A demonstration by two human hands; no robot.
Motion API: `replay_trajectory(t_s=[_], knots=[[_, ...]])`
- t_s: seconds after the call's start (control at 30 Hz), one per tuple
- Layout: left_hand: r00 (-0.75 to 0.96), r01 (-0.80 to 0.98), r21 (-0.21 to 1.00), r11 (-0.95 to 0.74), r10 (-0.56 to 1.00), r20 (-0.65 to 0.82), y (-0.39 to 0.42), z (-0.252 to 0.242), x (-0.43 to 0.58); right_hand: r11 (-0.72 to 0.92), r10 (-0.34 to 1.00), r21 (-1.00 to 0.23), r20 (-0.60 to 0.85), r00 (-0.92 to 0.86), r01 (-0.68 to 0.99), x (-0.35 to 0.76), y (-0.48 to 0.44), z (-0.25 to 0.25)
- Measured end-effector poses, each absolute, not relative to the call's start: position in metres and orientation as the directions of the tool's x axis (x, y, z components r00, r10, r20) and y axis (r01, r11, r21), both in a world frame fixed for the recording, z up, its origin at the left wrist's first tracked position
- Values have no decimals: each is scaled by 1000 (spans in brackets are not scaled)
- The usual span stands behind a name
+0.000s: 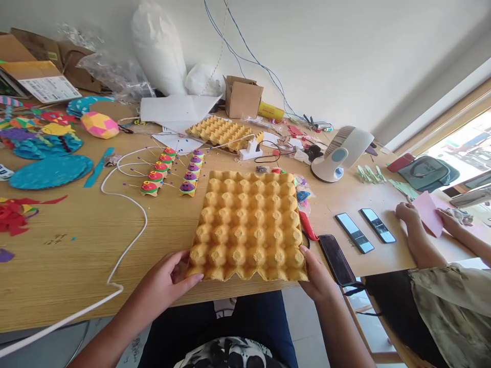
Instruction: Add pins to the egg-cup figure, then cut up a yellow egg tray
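Note:
A yellow-orange egg tray (248, 225) lies on the wooden table (69, 255) right in front of me. My left hand (166, 283) grips its near left corner, thumb on top. My right hand (316, 276) holds the near right corner, fingers curled around the edge. Red-handled scissors (307, 227) poke out from under the tray's right side.
A second egg tray (220, 132), painted egg-cup figures (172, 171), a white cord (126, 245), colourful paper crafts (46, 148), a small fan (339, 153), a cardboard box (242, 97) and three phones (355, 240) share the table. Another person at right holds pink paper (427, 212).

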State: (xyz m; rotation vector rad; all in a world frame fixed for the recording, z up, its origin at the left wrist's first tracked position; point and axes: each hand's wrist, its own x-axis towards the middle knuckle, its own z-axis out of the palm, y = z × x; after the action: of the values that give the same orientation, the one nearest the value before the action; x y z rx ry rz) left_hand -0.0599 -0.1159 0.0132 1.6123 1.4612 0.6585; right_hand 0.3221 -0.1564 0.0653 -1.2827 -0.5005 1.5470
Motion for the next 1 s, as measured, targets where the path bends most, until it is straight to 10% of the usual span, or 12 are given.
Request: replay_trajectory(t_s=[0.3,0.5,0.83,1.0], knots=[[122,-57,987,153,982,-145,-54,55,-26,69,985,-989,48,166,-127,377,-121,77],[268,-540,728,422,907,-326,-45,77,-36,167,979,-985,170,113,34,392,-94,72],[215,-467,764,445,896,-389,-76,70,-76,306,938,-814,166,-306,494,377,-98,107],[125,-396,780,485,870,-478,-96,51,-78,415,907,-462,278,-316,784,380,-90,79]])
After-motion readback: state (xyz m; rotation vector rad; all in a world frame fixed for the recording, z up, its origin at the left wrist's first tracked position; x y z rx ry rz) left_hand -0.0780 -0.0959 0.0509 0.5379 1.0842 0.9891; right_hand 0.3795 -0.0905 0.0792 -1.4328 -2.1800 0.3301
